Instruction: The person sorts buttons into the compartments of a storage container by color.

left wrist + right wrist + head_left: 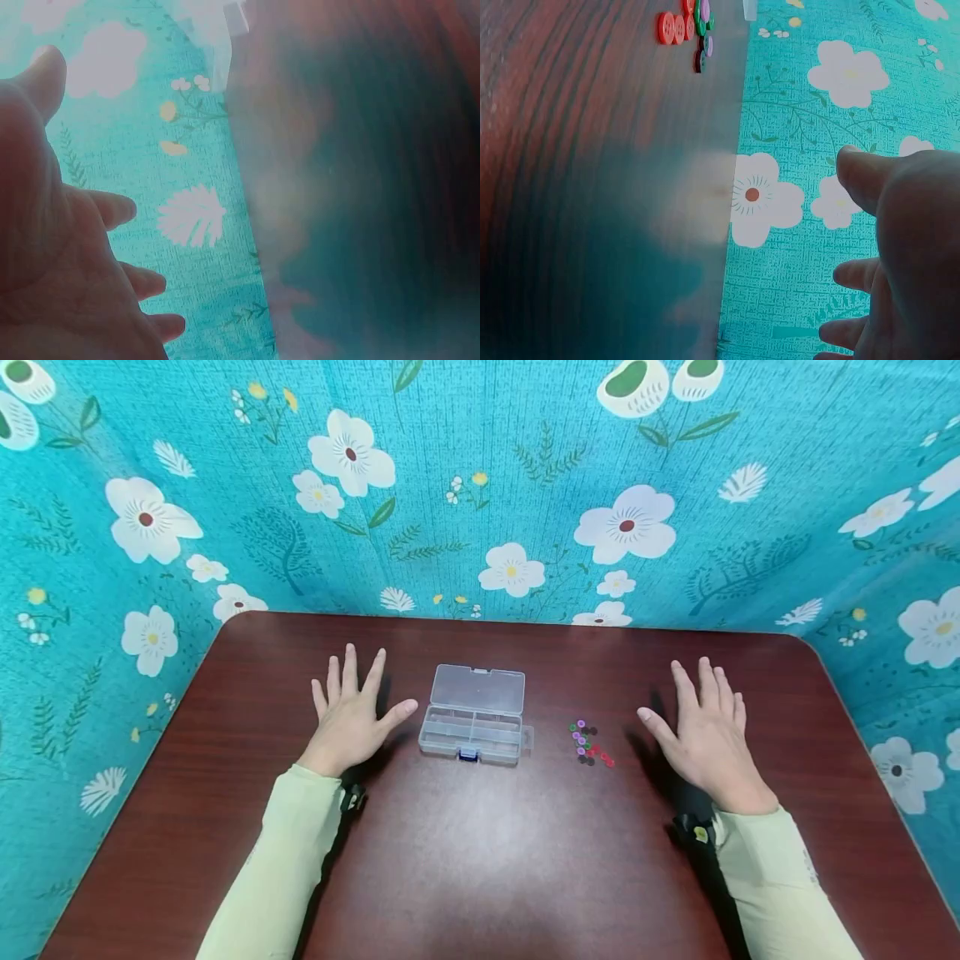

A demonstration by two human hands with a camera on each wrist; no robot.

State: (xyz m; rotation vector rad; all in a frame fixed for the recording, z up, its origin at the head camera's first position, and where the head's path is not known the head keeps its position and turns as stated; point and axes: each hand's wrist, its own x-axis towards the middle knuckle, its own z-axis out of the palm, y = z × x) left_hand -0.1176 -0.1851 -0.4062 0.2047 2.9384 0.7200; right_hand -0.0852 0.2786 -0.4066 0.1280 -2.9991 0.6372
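A clear plastic compartment box (471, 732) lies on the table with its lid (477, 688) swung back and a blue latch (468, 756) at the front. To its right is a loose cluster of small buttons (581, 741) in red, green, purple and black; several red buttons (667, 28) also show in the right wrist view. My left hand (346, 724) is spread left of the box, thumb toward it, holding nothing. Right of the buttons, my right hand (708, 739) is held with straight fingers and holds nothing. Both hands cast shadows on the table.
The dark red-brown wooden table (480, 877) has rounded far corners. A turquoise flowered cloth (450, 527) hangs behind it and along both sides. Dark wrist devices sit on both wrists, below light green sleeves (277, 852).
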